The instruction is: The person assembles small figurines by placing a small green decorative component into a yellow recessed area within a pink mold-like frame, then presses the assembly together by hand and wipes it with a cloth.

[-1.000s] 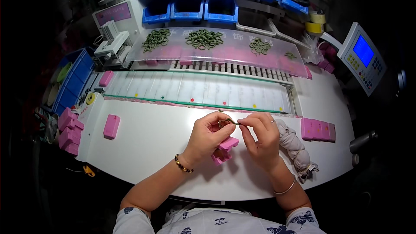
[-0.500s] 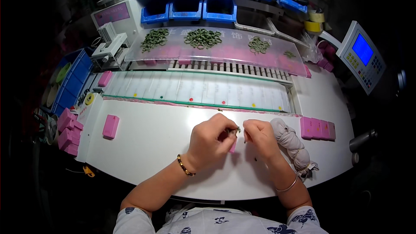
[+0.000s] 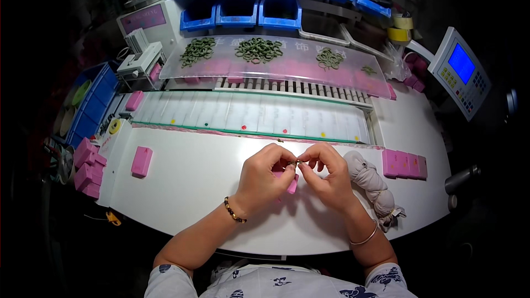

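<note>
My left hand (image 3: 264, 175) and my right hand (image 3: 327, 179) meet over the middle of the white table. Between their fingertips is a small dark greenish piece (image 3: 296, 163), pinched from both sides; its exact shape is too small to make out. Below the pinch, a pink block (image 3: 293, 184) shows partly from under my left hand, whose fingers hide the rest of it. Close to the right hand's outer side lies a twisted bundle of grey cloth (image 3: 371, 181).
Loose pink blocks lie at left (image 3: 142, 161) and in a row at right (image 3: 404, 164). Beyond the hands runs a glass-like strip (image 3: 254, 115) with coloured dots. Green rings (image 3: 258, 49) lie in piles on a clear sheet. Blue bins (image 3: 237, 11) stand behind; a control panel (image 3: 461, 72) is at right.
My right hand has moved left, and its fingertips now meet the left hand's at the small piece. More of the pink block shows under the left hand. Another pink block appears at the white device.
</note>
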`<state>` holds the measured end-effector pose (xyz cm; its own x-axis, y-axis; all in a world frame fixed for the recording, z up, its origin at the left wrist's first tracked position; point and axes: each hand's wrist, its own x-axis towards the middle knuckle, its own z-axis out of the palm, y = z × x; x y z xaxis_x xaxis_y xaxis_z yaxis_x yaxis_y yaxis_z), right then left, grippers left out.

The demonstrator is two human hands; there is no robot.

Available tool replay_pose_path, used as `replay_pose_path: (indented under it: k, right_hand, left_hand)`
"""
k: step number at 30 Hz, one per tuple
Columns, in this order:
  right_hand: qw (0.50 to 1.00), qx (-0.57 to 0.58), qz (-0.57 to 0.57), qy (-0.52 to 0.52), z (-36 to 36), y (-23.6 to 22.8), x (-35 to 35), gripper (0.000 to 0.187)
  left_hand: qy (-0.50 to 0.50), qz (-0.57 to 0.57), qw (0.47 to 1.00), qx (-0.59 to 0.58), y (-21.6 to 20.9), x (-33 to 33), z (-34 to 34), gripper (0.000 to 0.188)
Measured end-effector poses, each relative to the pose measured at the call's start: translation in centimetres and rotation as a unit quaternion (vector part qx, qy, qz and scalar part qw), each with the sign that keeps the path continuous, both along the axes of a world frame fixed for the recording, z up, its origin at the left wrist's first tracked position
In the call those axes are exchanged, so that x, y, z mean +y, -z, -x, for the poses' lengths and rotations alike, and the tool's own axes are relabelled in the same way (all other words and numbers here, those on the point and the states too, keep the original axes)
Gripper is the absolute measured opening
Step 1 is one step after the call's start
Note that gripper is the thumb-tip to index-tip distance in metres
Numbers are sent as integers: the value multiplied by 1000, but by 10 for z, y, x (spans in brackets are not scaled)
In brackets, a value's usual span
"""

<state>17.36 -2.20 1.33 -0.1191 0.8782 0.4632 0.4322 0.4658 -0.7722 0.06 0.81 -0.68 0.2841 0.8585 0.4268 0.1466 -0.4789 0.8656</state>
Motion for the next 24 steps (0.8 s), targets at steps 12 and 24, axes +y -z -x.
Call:
replay_pose_path:
  k: [12, 24]
  right_hand:
    - [963, 178, 204, 0, -11, 9, 2, 21]
    - [936, 321, 140, 31, -15, -1, 5, 32]
  left_hand:
    - [78, 153, 985, -29, -6, 6, 7, 11]
    - [120, 292, 936, -158, -132, 167, -8, 24]
